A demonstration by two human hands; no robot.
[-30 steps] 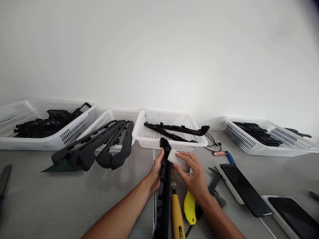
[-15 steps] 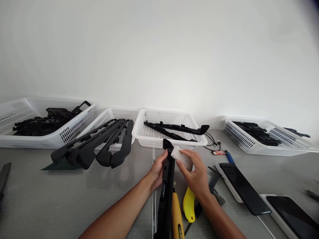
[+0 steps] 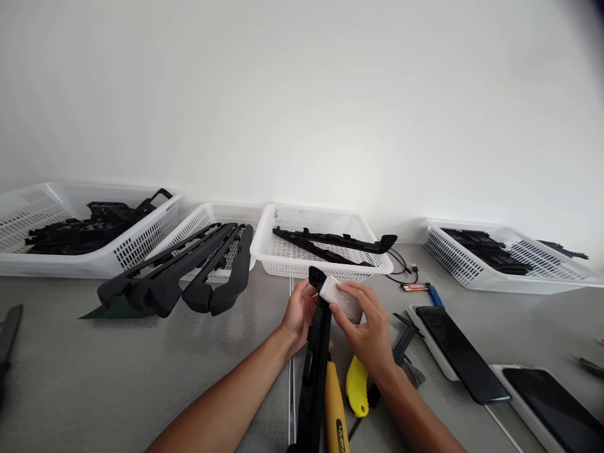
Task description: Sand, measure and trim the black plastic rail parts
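A long black plastic trim piece (image 3: 314,368) stands lengthwise in front of me, its hooked end pointing away. Near that upper end my left hand (image 3: 301,314) grips it from the left side, fingers partly hidden behind it. My right hand (image 3: 370,324) pinches a small white rectangular block (image 3: 343,301) between thumb and fingers. One corner of the block rests against or just over the trim piece below its hook; exact contact is hard to see. Beneath the hands lie a yellow-handled tool (image 3: 335,406) and a bright yellow cutter handle (image 3: 357,387).
Dark trim pieces (image 3: 198,270) overhang a white basket (image 3: 212,211). The middle basket (image 3: 323,267) holds thinner strips; others hold black parts. To my right are a caliper (image 3: 403,343), a blue-handled item (image 3: 435,296) and two black-screened devices (image 3: 460,352). A blade (image 3: 9,333) lies far left.
The white block has shifted slightly left, further over the trim piece. My left fingers have loosened and moved a little up along its edge.
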